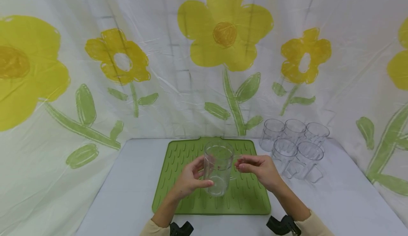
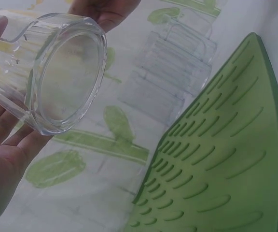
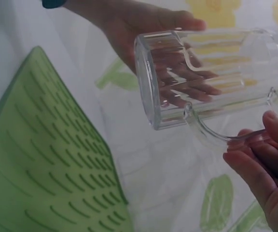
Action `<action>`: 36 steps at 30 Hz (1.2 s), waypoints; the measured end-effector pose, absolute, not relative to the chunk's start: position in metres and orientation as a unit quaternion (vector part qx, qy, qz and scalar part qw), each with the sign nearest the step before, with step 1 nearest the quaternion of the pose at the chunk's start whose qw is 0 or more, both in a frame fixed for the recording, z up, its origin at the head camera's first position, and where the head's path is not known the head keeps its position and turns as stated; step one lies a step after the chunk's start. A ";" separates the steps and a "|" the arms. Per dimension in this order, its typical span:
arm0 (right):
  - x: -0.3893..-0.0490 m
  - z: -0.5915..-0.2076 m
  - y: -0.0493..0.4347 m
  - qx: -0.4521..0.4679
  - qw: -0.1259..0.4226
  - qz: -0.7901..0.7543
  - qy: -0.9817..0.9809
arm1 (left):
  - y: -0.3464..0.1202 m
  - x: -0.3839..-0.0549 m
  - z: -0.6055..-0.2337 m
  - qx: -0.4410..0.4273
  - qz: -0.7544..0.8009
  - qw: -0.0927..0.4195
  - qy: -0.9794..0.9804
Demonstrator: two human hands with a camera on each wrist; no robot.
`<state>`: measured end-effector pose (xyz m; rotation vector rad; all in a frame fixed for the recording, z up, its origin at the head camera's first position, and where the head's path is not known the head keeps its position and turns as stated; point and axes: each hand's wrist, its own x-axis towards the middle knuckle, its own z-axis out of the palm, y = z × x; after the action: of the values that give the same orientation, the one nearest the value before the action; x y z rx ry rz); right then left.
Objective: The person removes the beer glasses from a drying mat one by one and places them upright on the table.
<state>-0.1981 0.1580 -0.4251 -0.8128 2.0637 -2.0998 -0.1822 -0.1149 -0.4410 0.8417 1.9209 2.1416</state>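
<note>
A clear mug (image 1: 218, 168) with a handle is held up over the green drying mat (image 1: 191, 204). My left hand (image 1: 191, 177) grips its body from the left, thumb at the near side and fingers spread behind the wall. On the other side, my right hand (image 1: 259, 168) pinches the mug's handle (image 3: 206, 130) between thumb and fingers. In the left wrist view the mug's thick round base (image 2: 71, 82) faces the camera, above the level of the mat. Nothing shows inside the mug.
Several clear mugs (image 1: 310, 154) stand in two rows on the white table (image 1: 127, 193), right of the mat. Behind the table hangs a white curtain (image 1: 169, 98) printed with yellow flowers.
</note>
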 end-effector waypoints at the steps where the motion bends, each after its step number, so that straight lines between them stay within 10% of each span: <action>1: -0.198 -0.425 0.158 -0.265 0.041 -0.685 0.677 | -0.115 -0.183 -0.442 0.283 0.712 0.071 0.638; 36: -0.200 -0.415 0.169 -0.271 -0.017 -0.671 0.690 | -0.107 -0.186 -0.443 0.317 0.694 0.055 0.645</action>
<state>-0.1997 0.1688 -0.4151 -0.8618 2.1917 -2.1296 -0.1860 -0.1065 -0.4434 0.9615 1.9570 2.1060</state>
